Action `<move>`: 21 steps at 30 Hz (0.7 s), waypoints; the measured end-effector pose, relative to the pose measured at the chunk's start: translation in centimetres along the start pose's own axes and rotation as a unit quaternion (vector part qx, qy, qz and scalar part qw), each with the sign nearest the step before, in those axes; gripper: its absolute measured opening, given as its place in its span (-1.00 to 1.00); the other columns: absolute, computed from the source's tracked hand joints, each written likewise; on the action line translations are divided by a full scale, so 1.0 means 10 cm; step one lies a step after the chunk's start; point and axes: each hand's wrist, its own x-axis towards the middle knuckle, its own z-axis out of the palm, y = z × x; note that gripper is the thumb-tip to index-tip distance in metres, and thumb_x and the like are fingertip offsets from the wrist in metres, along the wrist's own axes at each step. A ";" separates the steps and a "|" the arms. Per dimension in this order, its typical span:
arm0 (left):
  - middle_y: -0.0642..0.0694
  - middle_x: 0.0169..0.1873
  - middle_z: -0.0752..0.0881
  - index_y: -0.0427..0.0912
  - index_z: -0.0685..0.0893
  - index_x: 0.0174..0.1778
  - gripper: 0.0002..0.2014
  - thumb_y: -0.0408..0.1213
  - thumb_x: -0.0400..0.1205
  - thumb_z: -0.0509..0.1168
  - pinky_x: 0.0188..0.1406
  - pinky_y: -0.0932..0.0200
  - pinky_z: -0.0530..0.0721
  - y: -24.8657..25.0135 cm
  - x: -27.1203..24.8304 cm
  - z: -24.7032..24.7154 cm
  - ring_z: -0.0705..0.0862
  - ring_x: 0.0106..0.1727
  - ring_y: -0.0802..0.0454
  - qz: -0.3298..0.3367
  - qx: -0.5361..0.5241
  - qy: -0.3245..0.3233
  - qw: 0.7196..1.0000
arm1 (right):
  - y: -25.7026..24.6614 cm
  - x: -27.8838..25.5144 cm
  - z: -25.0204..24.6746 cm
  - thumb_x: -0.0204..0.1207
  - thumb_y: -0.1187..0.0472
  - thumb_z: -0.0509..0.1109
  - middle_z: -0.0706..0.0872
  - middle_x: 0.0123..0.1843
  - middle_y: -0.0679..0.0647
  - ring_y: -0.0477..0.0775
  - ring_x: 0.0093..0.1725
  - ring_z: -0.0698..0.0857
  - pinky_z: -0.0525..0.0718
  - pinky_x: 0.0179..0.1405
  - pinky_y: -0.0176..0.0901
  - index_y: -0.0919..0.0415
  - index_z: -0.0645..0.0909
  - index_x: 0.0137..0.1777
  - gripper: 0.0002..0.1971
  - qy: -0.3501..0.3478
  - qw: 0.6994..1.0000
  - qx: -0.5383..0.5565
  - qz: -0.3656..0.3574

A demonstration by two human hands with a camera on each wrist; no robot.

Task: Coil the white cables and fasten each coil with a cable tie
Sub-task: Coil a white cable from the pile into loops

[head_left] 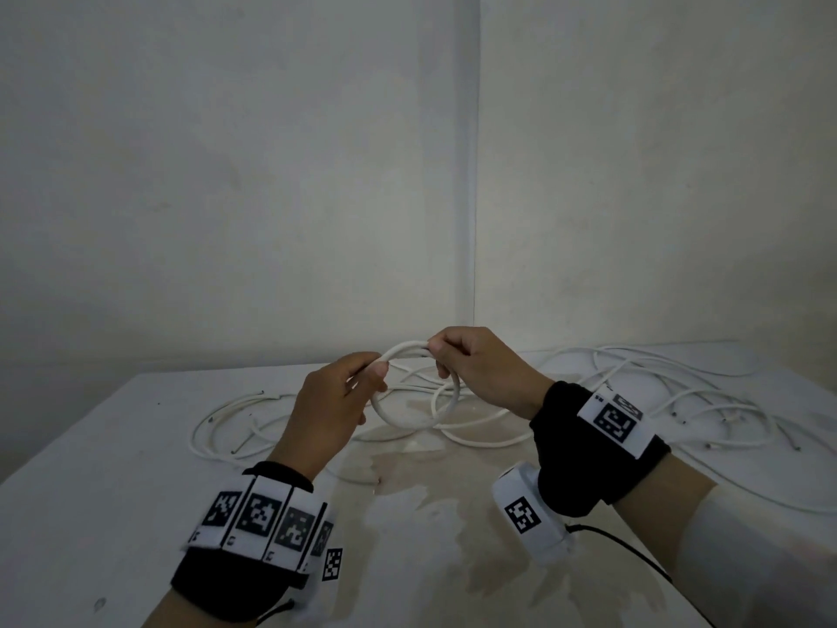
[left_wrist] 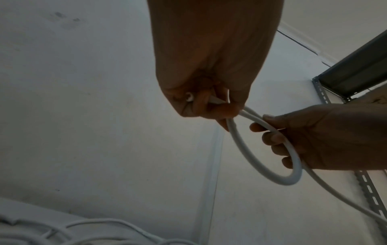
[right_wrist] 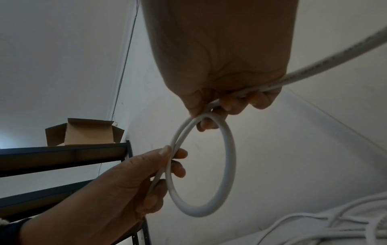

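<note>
Here a small loop of white cable [head_left: 414, 387] is held up above the desk [head_left: 136, 446]. Its left side is pinched by the left hand [head_left: 330, 410], its top by the curled right hand [head_left: 480, 369]. Loose cables [head_left: 679, 401] lie behind.

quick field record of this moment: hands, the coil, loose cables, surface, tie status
left hand: grips the left side of the coil between thumb and fingers
right hand: pinches the top of the coil, cable tail running out past it
coil: small round loop of white cable, held up above the table
loose cables: spread uncoiled on the table, left and right
table: white, stained near the middle
cable tie: none visible
</note>
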 end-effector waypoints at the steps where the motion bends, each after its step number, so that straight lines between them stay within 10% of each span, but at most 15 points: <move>1: 0.02 -0.30 0.72 0.07 0.64 -0.15 -0.89 -0.20 0.64 0.24 -0.51 0.49 0.50 0.00 0.00 0.00 0.58 -0.56 0.24 -0.002 -0.009 0.004 1.000 | 0.00 0.00 0.00 0.66 0.20 0.17 0.54 -0.42 -0.06 -0.32 -0.59 0.45 0.36 -0.50 -0.53 0.07 0.52 -0.35 -0.68 0.000 1.000 -0.003 -0.001; 6: -0.04 -0.37 0.71 -0.03 0.65 -0.24 -0.90 -0.24 0.59 0.32 -0.50 0.51 0.50 0.00 0.01 0.02 0.62 -0.58 0.24 -0.008 0.004 0.021 1.000 | 0.05 0.01 0.02 0.65 0.17 0.19 0.54 -0.39 -0.09 -0.27 -0.54 0.47 0.38 -0.53 -0.54 0.31 0.65 -0.07 -0.74 0.023 0.999 -0.047 0.008; 12: 0.01 -0.47 0.62 -0.11 0.65 -0.36 -0.84 -0.19 0.50 0.43 -0.50 0.37 0.51 -0.01 0.04 -0.02 0.56 -0.50 0.28 0.001 0.043 0.073 0.996 | 0.06 -0.01 0.02 0.64 0.23 0.21 0.68 -0.35 -0.07 -0.24 -0.33 0.60 0.49 -0.25 -0.48 0.23 0.67 -0.14 -0.77 0.019 1.000 0.000 0.012; 21: -0.07 -0.55 0.50 -0.17 0.53 -0.34 -0.75 -0.11 0.52 0.39 -0.51 0.37 0.38 -0.04 0.02 0.03 0.42 -0.53 0.12 -0.016 0.062 0.079 0.995 | 0.04 -0.04 0.06 0.67 0.20 0.15 0.71 -0.26 -0.05 -0.37 -0.38 0.58 0.43 -0.33 -0.48 0.10 0.50 -0.20 -0.79 0.006 0.993 0.096 0.070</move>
